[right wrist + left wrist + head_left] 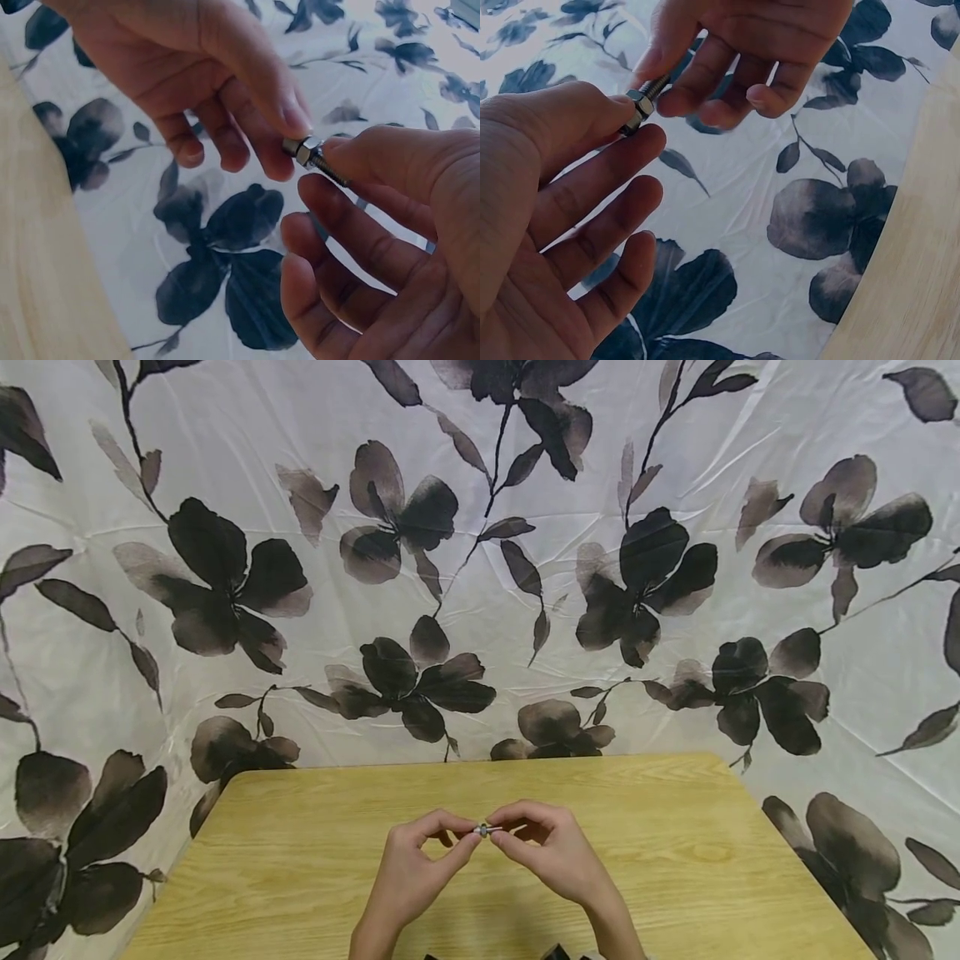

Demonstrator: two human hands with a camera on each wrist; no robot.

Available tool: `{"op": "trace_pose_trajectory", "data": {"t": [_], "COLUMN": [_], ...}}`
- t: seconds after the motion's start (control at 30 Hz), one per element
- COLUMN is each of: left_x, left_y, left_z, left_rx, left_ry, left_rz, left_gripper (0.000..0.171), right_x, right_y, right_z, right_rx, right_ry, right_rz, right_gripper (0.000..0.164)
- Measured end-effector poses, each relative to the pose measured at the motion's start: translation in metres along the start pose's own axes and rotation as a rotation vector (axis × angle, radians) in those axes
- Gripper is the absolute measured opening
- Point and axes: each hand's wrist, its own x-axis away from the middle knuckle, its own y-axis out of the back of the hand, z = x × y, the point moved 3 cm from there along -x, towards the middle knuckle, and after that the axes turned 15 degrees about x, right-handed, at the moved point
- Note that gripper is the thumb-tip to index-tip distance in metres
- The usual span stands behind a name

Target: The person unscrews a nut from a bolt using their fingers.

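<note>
A small metal bolt (pixel 493 829) with a hex nut (pixel 306 152) on its threads lies level between the two hands, above the table. My left hand (pixel 422 862) pinches it at the head end with thumb and index finger; those fingertips partly cover the head. From the other side, my right hand (pixel 557 853) has its thumb and index fingertips on the threaded shank (pixel 657 85), close beside the nut. The remaining fingers of both hands are loosely bent and hold nothing.
The light wood table (pixel 300 860) spreads beneath both hands, with rounded far corners. Behind and around it hangs a white cloth (pixel 525 635) printed with dark flowers. Small dark objects (pixel 557 952) show at the bottom edge of the head view.
</note>
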Motion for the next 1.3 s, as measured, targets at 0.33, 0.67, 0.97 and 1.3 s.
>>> {"op": "trace_pose_trajectory", "data": {"t": [0.33,0.67,0.97,1.3], "left_x": [0.0002,0.001,-0.0003,-0.001], "left_y": [-0.0007,-0.0021,-0.0018,-0.0012], "left_z": [-0.0002,0.0008,-0.001,-0.0024], "left_rx": [-0.009,-0.085,-0.14,-0.159], "left_ry": [-0.051,-0.12,-0.127,-0.129], "left_rz": [0.007,0.017,0.016,-0.006], "left_gripper": [0.014,0.017,0.015,0.018], "right_x": [-0.0017,-0.0016,-0.0015,-0.0008], "right_y": [-0.0024,-0.0026,-0.0047,-0.0048], "right_z": [-0.0031,-0.003,-0.0002,0.0029], "right_rx": [0.029,0.035,0.015,0.009], "right_ry": [-0.09,-0.124,-0.098,-0.05], "right_rz": [-0.002,0.012,0.018,0.02], "right_gripper": [0.016,0.017,0.014,0.015]}}
